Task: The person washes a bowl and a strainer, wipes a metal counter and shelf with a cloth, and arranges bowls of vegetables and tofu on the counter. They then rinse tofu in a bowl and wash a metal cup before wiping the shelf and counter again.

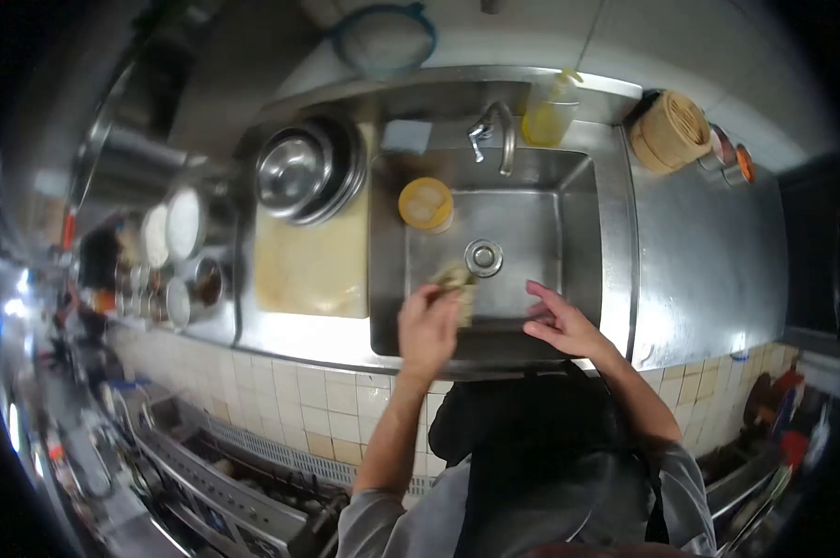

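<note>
1. Kitchen with a steel counter (708,270) running across the view; pale tiles (327,395) show below its near edge.
2. Sink (527,209) set into the counter, directly before the person. Tap (508,139) at its far side, soap bottle (550,116) just beside.
3. Left of the sink: chopping board (308,288), metal bowls (290,172) stacked at its far end. Right of the sink, toward the back: bamboo steamer (666,135).
4. Tub (426,206) with a yellow lid, inside the sink near its far left corner.
5. Left hand (427,335) over the near left part of the sink. Fingers drawn in narrow on a pale crumpled thing (464,290); blurred, cannot tell whether cloth or food.
6. Right hand (564,327) over the near right part, well apart from that thing. Fingers spread, thumb standing off; nothing seen in them.
7. Pale thing lies near the drain (483,259), on its near left side. Contact with the sink floor: cannot tell. Handling looks one-handed; a two-handed grip would call for the right fingers nearer, my judgement.
</note>
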Available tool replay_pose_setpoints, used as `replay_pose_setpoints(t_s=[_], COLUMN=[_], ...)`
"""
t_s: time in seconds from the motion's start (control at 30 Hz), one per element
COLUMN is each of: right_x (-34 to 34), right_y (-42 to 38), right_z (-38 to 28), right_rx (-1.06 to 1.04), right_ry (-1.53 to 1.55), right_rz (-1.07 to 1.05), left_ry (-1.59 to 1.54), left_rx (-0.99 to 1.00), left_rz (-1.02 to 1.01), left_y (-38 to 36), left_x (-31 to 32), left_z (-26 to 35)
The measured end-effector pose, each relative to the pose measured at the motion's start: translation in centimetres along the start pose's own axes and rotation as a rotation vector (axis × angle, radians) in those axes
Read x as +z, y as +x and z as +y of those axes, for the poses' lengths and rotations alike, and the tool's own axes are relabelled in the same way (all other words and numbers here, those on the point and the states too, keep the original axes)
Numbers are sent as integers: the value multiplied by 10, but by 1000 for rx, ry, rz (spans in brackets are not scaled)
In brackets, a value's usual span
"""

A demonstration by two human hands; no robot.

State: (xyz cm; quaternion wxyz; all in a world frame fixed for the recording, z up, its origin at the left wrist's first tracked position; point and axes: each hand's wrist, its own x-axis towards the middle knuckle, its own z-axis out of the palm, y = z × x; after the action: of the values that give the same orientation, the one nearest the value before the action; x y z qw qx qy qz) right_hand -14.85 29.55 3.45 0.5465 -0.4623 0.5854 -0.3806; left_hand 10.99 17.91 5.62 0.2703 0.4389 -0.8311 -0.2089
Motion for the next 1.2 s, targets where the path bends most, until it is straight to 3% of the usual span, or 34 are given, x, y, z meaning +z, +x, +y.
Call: replay_pose_setpoints(t_s=[0.07, 0.13, 0.17, 0.23, 0.3, 0.37, 0.4, 0.47, 0.63, 0.7, 0.77, 0.83, 0.87, 0.9, 0.93, 1.0, 1.03, 1.1, 1.13, 1.2], right_x=[8, 2, -4, -15, -24, -35, -34, -38, -44, -42, -39, -33, -31, -25, -20, -10, -4, 0, 3, -2], right_y=[23, 48, 56, 69, 77, 85, 90, 93, 117, 128, 144, 160, 166, 176, 187, 202, 205, 207, 206, 201], right_z=[-14, -37, -38, -38, -34, -21, -23, -38, -40, -45, -43, -48, -64, -61, -53, -53, -57, -55, -48, -46], right_rx=[-4, -116, -112, -82, -82, -107, -124, -84, -75, -66, -30, -154, -26, -25, -72, -127, -135, -142, -225, -319], right_ry=[21, 28, 28, 70, 100, 72, 118, 35, -148, -176, -190, -259, -222, -217, -308, -399, -413, -431, -397, -367], right_rz=[26, 49, 77, 223, 327, 388, 432, 449, 458, 390, 338, 335, 270, 270, 257, 244, 259, 273, 294, 305], left_ry=[-136, -953, -958, -782, -893, -846, -848, -1115, -1306, -1992, -1808, -1627, -1586, -1538, -1533, -1611, -1611, -1980, -1980, -1625], left_rx=[22, -421, -405, -279, -582, -816, -816, -952, -1013, -1040, -955, -854, -935, -1014, -1014, -933, -930, -892, -894, -849], left_rz=[-107, -459, -483, -176, 17, -40, -61, -326, -335, -366, -450, -532, -388, -243, -241, 130, 132, 120, 122, -15], left_y=[27, 58, 75, 115, 176, 218, 236, 259, 281, 274, 254, 231, 217, 201, 184, 157, 154, 152, 154, 173], left_x=[19, 39, 45, 64, 92, 144, 156, 174, 184, 179, 166, 152, 144, 138, 139, 143, 138, 130, 131, 138], left_z=[28, 40, 35, 21, -1, -41, -50, -62, -65, -72, -71, -58, -47, -38, -27, -8, -2, 7, 4, -7])
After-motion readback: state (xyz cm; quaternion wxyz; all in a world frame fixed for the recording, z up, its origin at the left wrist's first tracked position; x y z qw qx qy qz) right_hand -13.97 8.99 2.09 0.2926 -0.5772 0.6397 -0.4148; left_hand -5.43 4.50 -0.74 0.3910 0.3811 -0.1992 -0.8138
